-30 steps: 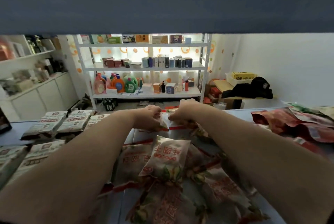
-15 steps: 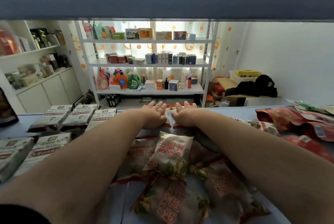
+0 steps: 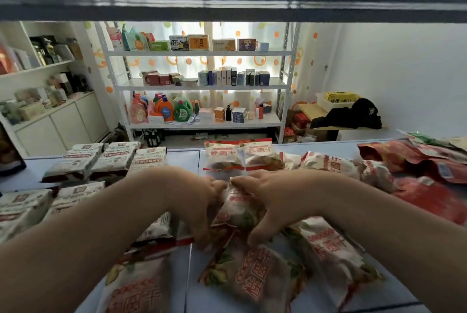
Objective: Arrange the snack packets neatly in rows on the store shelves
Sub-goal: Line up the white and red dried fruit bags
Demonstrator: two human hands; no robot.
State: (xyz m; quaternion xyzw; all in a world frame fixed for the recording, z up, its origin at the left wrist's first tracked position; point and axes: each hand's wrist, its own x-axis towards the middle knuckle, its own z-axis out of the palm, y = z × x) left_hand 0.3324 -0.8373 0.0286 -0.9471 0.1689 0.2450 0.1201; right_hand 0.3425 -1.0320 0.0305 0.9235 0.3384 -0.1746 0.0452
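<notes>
- Far left: white-and-brown packets (image 3: pixel 83 161) lie in tidy rows on the blue shelf (image 3: pixel 183 158), their edges touching.
- Into the middle now, and the left hand (image 3: pixel 194 201) has its fingers curled round the left side of a snack packet (image 3: pixel 237 211), gripping it firmly.
- That packet sits tilted between both hands, over the loose packets (image 3: pixel 255 280) heaped at the shelf's near edge.
- Just beyond the knuckles, two matching packets (image 3: pixel 222 158) lie flat side by side at the far edge, touching each other.
- The right hand (image 3: pixel 275 201) grips the same packet's right side, fingers wrapped over the top and thumb low.
- Far right: red pouches (image 3: pixel 417 163) lie in an untidy, overlapping pile.
</notes>
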